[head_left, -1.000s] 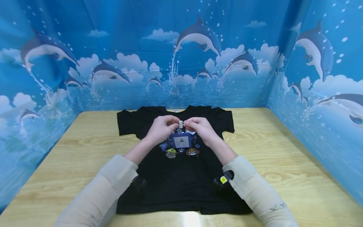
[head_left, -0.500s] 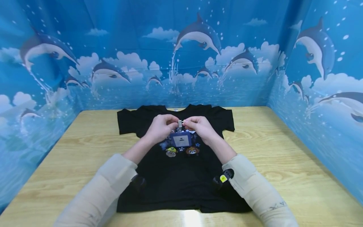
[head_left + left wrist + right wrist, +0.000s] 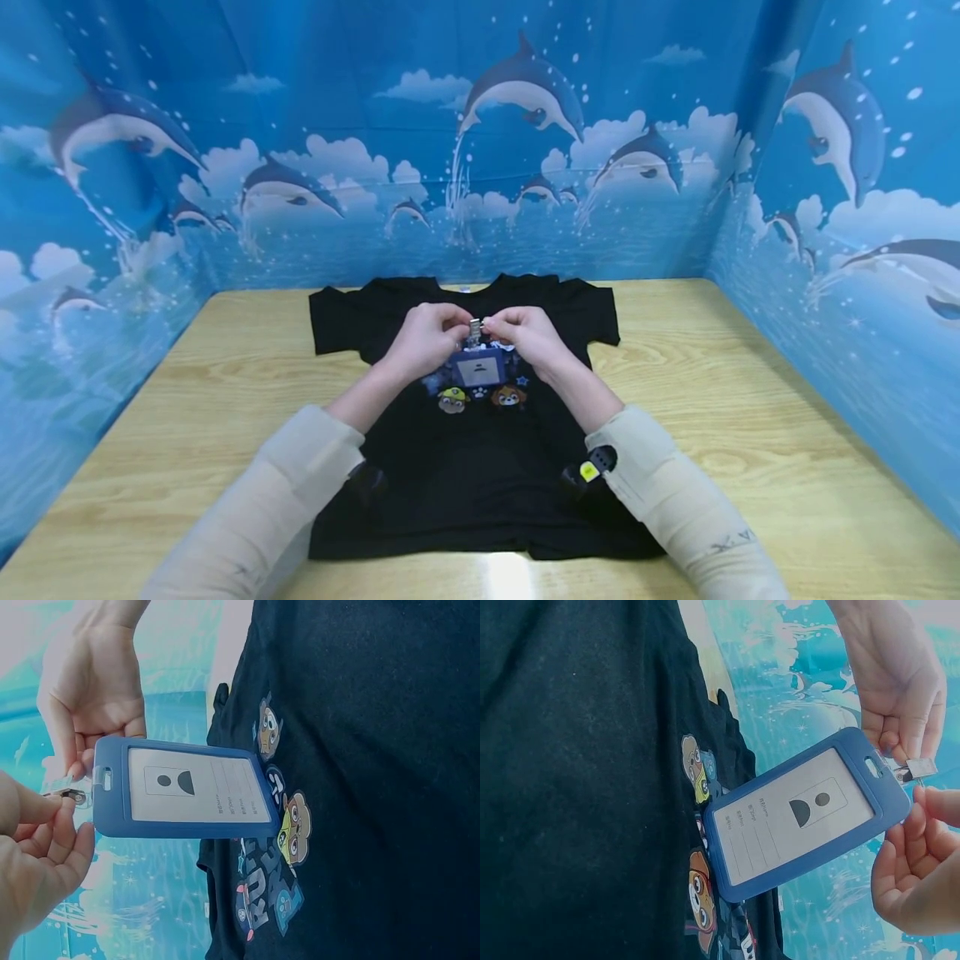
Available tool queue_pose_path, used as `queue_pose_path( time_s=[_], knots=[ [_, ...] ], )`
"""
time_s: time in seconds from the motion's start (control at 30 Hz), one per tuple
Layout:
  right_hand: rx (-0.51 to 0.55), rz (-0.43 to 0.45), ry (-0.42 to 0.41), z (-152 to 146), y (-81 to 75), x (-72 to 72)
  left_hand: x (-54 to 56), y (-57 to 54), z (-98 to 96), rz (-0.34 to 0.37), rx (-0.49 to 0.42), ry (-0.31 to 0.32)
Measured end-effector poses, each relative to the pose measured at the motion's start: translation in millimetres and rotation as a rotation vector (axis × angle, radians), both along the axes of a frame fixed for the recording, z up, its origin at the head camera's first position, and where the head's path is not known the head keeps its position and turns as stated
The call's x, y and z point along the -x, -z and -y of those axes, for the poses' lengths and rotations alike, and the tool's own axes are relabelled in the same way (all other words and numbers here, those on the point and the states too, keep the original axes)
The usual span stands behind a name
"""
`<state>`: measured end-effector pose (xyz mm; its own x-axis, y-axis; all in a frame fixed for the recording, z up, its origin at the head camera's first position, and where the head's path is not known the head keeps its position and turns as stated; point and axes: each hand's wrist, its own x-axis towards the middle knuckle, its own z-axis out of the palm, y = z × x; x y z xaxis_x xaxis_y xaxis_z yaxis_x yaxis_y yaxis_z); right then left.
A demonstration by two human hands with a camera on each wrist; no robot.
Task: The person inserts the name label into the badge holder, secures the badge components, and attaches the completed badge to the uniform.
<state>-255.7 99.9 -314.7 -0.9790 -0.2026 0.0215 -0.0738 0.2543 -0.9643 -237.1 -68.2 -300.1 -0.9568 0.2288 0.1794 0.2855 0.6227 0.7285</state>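
A black T-shirt (image 3: 480, 475) with cartoon dog prints lies flat on the table. Over its printed chest is a blue ID badge holder (image 3: 478, 367) with a white card inside, topped by a clear strap and a small metal clip (image 3: 922, 768). The left hand (image 3: 426, 337) pinches the clip's left side between thumb and fingers. From the other side, the right hand (image 3: 531, 335) pinches a thin metal part of the clip. In both wrist views the badge holder (image 3: 187, 744) hangs from the clip, its lower end at the shirt. Fingertips hide part of the clip.
A wooden table (image 3: 735, 392) extends around the shirt. Blue curtains (image 3: 337, 167) printed with dolphins enclose its back and sides. Dark bands with devices circle both wrists, and the right one carries a yellow tag (image 3: 588, 472).
The right fingertips come slightly closer to the metal clip, and the clip shifts a little to the left. Otherwise both hands keep their grip and the shirt stays put.
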Motion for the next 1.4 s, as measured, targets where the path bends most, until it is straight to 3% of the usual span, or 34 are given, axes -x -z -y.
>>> queue_pose_path(
  time_s=[0.3, 0.57, 0.87, 1.23, 1.4],
  knots=[
    [-0.06, -0.06, -0.018, 0.7, -4.0, -2.0, 0.3, -1.6, -0.8, -0.009, 0.016, 0.012],
    [-0.065, 0.026, -0.004, 0.7, -3.1, -0.7, 1.6, 1.9, 0.4, 0.08, -0.052, -0.034],
    [0.034, 0.082, -0.033, -1.0, -0.6, 4.2, 4.6, 5.0, 2.1, 0.086, -0.129, -0.036],
    [0.096, 0.112, -0.032, 0.2, 3.6, 5.8, 5.4, 6.3, 3.8, 0.079, -0.135, -0.03],
    [0.187, 0.151, -0.007, 1.4, 2.1, 4.6, 5.4, 8.2, 3.0, 0.052, -0.136, -0.006]
  ],
)
